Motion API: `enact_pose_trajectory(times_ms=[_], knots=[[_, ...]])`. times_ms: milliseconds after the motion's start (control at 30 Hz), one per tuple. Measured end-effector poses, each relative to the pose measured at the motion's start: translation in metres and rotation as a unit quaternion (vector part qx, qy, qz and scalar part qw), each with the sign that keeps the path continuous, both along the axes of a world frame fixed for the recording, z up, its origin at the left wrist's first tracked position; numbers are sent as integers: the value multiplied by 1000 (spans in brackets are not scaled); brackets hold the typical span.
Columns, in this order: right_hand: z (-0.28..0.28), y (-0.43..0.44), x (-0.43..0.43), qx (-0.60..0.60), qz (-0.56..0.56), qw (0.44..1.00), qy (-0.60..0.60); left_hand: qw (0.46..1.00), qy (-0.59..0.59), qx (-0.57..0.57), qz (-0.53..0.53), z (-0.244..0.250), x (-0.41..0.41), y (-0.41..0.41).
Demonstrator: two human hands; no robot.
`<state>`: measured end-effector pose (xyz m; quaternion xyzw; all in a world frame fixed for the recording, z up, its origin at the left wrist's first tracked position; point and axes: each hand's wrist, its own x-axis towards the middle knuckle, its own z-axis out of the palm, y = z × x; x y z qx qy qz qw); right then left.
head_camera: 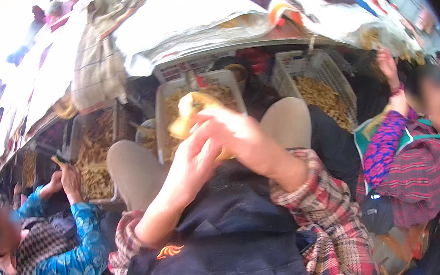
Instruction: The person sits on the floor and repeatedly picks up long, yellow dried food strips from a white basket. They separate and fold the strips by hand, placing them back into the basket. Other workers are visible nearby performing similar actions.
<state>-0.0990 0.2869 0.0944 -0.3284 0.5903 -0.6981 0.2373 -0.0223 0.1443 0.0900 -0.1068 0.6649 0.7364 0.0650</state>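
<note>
My left hand (198,147) and my right hand (240,136) are close together in front of my dark apron (232,238). Both are curled round a pale yellow, limp piece of produce (192,111), whose exact kind I cannot tell. One end of it sticks out past my fingers, blurred by motion, and a bit of yellow shows below my right hand. Beneath them, between my knees, stands a white plastic crate (159,119) holding many small pale yellow pieces (225,93). My fingers hide part of the crate, and any tool among them cannot be made out.
A worktable with white sheeting (194,14) and a beige woven sack (102,57) runs ahead. A co-worker (63,238) sits left by a crate of brown and yellow pieces (93,175); another (413,173) sits right, near a crate of pieces (323,98). A small bowl (147,134) stands beside my crate.
</note>
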Motion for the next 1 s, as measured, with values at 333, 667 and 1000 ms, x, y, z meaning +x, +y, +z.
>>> enact_pose_trajectory(times_ms=[333,667,1000], knots=[[-13,41,-23,200,-85,851,477,963,153,174,138,32,15,-50],[7,17,-50,55,-95,869,483,845,-254,440,-168,-12,-4,-27],[5,18,-5,152,-170,908,352,972,63,189,127,-24,-5,-8]])
